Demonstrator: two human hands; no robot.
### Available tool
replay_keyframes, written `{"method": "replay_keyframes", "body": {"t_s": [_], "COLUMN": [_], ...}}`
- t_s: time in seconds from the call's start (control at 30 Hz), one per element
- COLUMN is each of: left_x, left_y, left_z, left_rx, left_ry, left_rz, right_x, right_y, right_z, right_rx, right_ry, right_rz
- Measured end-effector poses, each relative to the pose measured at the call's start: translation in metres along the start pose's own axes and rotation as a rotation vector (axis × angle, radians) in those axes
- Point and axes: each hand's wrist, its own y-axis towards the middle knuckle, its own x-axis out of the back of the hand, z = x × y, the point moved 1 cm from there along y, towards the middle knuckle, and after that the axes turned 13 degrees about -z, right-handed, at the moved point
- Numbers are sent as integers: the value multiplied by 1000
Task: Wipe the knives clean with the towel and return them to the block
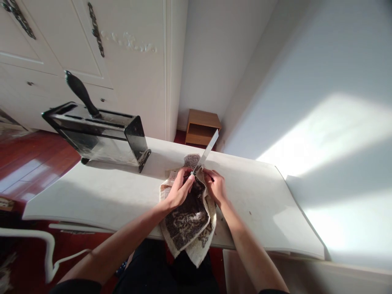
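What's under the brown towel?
The white table shows around the towel, and the person's dark-clothed lap shows below its hanging corners. Whatever is right underneath can't be seen, because it's covered.

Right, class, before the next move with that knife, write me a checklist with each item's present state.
1. Knife pointing away from the body: ok, blade angled up and away.
2. Left hand clear of the cutting edge: cannot tell; the thumb sits near the blade's base.
3. Right hand holding the towel: ok, fingers on it beside the blade.
4. Towel wholly on the table: not ok; its lower end hangs over the near edge.
5. Knife block upright: ok.
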Motion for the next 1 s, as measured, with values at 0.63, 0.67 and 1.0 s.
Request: {"method": "replay_keyframes", "body": {"t_s": [0.63,0.67,1.0], "left_x": [7,8,9], "left_y": [15,15,19], "left_z": [-8,-8,-5], "left_rx": [160,157,-52], "left_ry": [-453,-432,-132], "left_rz": [119,119,98], "right_x": [-8,-8,-11], "right_y": [-7,-8,-14], "right_z": [6,7,14], "right_rx": [-455,-446,-173], "right_ry": [603,621,443], "right_rz": [-10,27,264]}}
